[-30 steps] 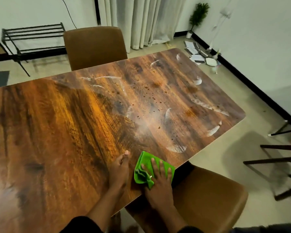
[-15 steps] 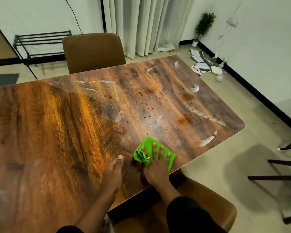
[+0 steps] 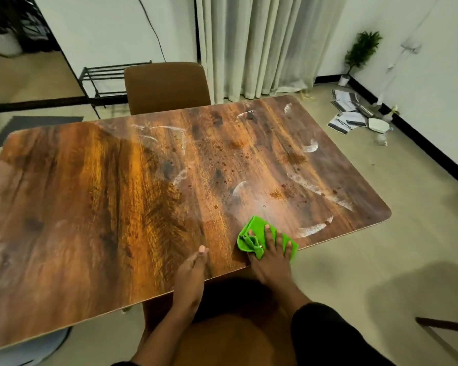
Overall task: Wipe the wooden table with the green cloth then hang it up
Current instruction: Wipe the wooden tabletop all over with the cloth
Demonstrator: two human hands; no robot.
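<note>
The wooden table fills most of the view, with white smears and dark droplets across its right half. A crumpled green cloth lies near the table's near edge. My right hand presses flat on the cloth with fingers spread. Just left of it, my left hand rests on the table's near edge, fingers together, holding nothing.
A brown chair stands at the far side, another brown chair seat sits below my arms. A black metal rack is by the back wall. Papers lie on the floor at right, near a potted plant.
My right hand has pushed the cloth forward from the near edge onto the table over the last second. My left hand stays on the edge. The camera has pulled back.
</note>
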